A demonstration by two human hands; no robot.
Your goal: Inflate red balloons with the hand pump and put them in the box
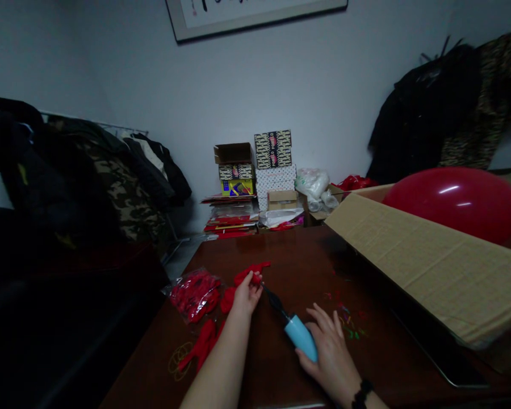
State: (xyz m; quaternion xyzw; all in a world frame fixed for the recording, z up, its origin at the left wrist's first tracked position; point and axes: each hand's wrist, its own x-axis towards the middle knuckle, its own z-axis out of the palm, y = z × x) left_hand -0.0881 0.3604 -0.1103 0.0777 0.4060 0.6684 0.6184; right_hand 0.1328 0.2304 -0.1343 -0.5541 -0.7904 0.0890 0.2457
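My left hand (247,294) is closed in a pinch on a flat red balloon (252,271) above the dark wooden table (306,261). A light blue hand pump (300,336) with a black nozzle points toward that hand; the nozzle tip sits at or close to the balloon's neck. My right hand (330,349) rests on the pump's blue barrel, fingers stretched over it and partly around it. More flat red balloons (204,341) lie loose by my left forearm, beside a clear bag of red balloons (195,294).
A large open cardboard box (426,267) at the right holds an inflated red balloon (455,201). Small coloured bits (347,324) and rubber bands (179,358) lie on the table. Stacked boxes (259,170) stand by the wall. Coats hang left and right.
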